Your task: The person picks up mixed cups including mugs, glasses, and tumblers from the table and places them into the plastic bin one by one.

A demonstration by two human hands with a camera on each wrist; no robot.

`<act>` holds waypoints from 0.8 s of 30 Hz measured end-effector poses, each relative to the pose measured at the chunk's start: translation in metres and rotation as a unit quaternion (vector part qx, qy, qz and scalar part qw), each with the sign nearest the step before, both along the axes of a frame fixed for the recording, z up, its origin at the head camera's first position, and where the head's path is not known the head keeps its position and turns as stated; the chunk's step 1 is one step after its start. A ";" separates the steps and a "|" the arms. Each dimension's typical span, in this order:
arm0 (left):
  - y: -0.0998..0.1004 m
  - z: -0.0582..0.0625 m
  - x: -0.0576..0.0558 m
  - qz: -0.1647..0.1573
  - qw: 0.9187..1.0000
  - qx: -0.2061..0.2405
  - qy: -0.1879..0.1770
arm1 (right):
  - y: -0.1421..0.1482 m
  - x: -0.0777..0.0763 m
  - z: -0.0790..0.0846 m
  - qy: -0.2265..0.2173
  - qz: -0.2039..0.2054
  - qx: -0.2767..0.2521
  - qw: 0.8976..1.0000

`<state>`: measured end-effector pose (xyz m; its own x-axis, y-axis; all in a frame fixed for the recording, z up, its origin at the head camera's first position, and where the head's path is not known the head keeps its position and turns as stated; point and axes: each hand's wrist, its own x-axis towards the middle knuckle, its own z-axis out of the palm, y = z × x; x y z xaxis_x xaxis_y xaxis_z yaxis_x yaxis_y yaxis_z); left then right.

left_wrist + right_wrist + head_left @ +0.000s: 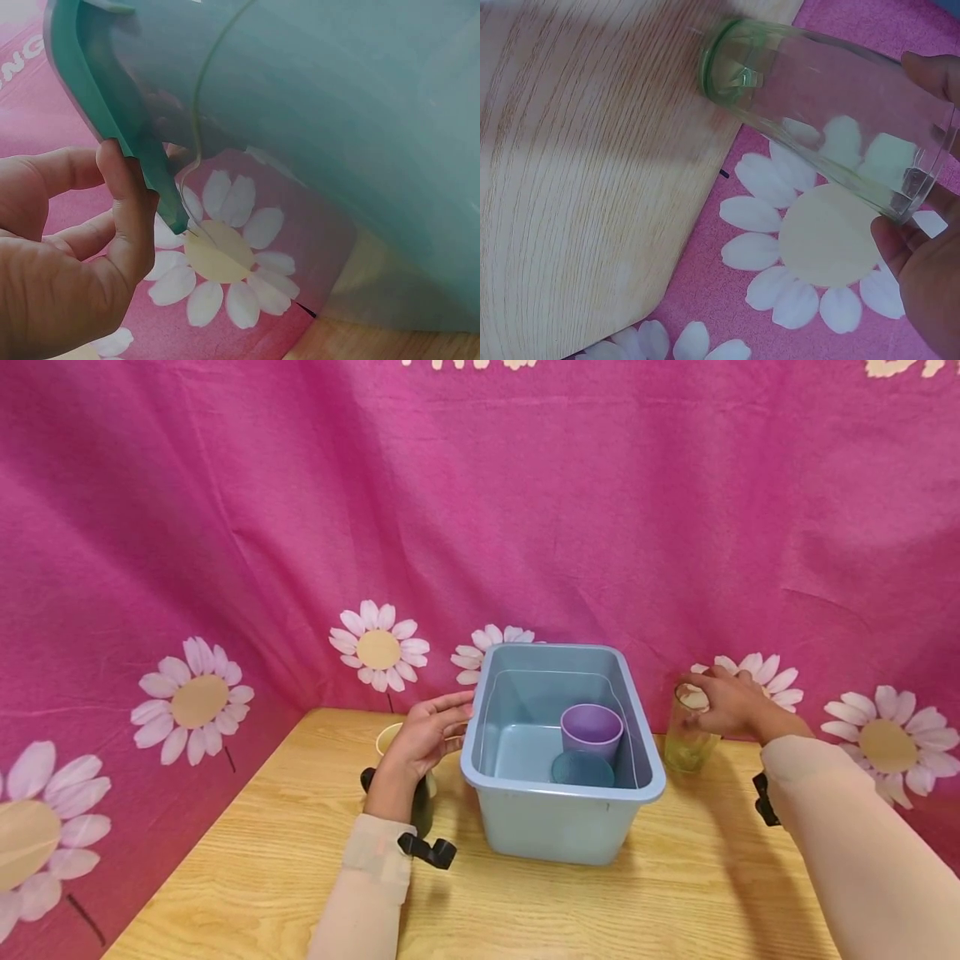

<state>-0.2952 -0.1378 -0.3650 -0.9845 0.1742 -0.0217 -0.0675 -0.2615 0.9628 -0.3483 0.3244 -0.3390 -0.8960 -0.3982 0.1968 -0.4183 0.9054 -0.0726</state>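
A blue plastic tub (551, 822) stands on the table, and my left hand (426, 731) grips its left rim. In the left wrist view the fingers (124, 202) of that hand curl at the edge of the rim (112, 112). To the right of the tub, my right hand (723, 702) holds a clear green-tinted drinking glass (686, 747) from above. The right wrist view shows thumb and fingers about the top of the glass (817, 97), its thick green base close to the tabletop. Inside the tub are a purple cup (592, 727) and a dark teal round piece (583, 768).
Behind my left hand and wrist, a yellow-rimmed cup (386, 739) and a dark green object (423, 810) are partly hidden. The wooden table (247, 868) ends against a pink curtain (450, 510) printed with daisies.
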 end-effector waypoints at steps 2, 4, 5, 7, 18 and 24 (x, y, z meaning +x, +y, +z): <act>-0.001 0.000 0.000 0.001 1.000 -0.001 0.000 | 0.001 -0.001 0.000 -0.004 0.001 -0.004 1.000; -0.001 0.000 0.000 0.000 1.000 -0.001 0.000 | 0.001 -0.002 -0.001 -0.012 0.000 -0.012 1.000; -0.001 0.000 -0.001 0.000 1.000 -0.002 0.000 | 0.001 -0.002 -0.001 -0.016 -0.001 -0.014 1.000; -0.001 -0.001 -0.001 0.001 1.000 -0.002 0.001 | 0.002 -0.003 0.000 -0.023 -0.004 -0.017 1.000; 0.001 0.001 -0.001 -0.009 1.000 0.017 0.007 | 0.004 -0.003 0.004 -0.014 0.021 -0.021 0.999; 0.001 0.002 0.001 -0.006 1.000 0.014 0.002 | 0.003 -0.001 0.009 -0.017 0.027 -0.018 0.999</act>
<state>-0.2946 -0.1369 -0.3632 -0.9822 0.1874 -0.0123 -0.0668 -0.2878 0.9554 -0.3497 0.3274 -0.3297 -0.8799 -0.4390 0.1818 -0.4629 0.8783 -0.1197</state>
